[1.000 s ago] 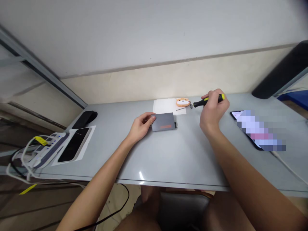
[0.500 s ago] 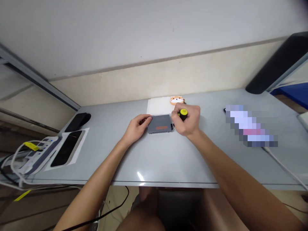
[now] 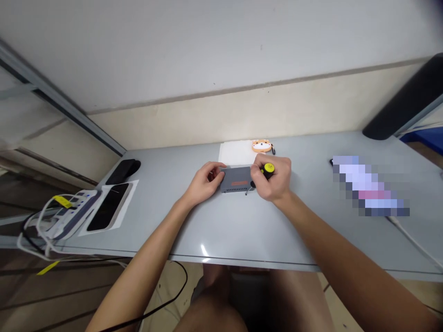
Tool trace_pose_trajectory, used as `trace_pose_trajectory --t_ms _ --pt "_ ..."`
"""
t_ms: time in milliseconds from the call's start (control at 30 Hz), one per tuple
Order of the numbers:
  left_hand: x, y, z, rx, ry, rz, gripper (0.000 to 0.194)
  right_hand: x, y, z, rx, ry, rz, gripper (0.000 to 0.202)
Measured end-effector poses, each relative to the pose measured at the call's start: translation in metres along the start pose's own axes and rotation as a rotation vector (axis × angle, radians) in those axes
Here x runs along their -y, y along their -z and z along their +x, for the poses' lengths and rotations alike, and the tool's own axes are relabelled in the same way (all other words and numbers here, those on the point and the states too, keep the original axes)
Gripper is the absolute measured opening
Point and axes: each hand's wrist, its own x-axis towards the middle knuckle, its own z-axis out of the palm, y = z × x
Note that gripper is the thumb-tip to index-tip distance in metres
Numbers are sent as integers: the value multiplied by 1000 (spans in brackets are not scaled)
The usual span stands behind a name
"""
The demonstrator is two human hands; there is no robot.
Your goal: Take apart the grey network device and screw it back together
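A flat grey box (image 3: 236,177) with a reddish label lies on the grey table (image 3: 221,226). My left hand (image 3: 206,183) grips the box's left edge, thumb and fingers bent around the corner. My right hand (image 3: 276,180) is wrapped round a screwdriver with a black and yellow handle (image 3: 269,169) at the box's right side. The thin shaft points down and left, and its tip shows near the box's front right corner. My right fist hides the box's right edge.
Behind the box are white paper (image 3: 230,152) and an orange animal-face case (image 3: 262,146). A phone (image 3: 109,207) and power strip (image 3: 76,214) lie left. A blurred-out device (image 3: 370,186) with a cable lies right.
The view has shifted a little, so the scene sits further right. The screwdriver's shaft now shows at the box's front right corner, and my right hand covers more of the box's right side.
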Motion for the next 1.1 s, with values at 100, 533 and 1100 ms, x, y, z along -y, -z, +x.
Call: trace_pose_trajectory --t_ms 100,533,1100 --pt "-4 2 -1 38 31 -41 26 0 -8 -7 -21 131 -62 28" --pt "-6 8 -2 116 56 -105 30 6 -19 -17 3 185 -86 29" --pt "-18 17 -5 218 -55 -29 12 8 -11 -8 -91 -222 32 30"
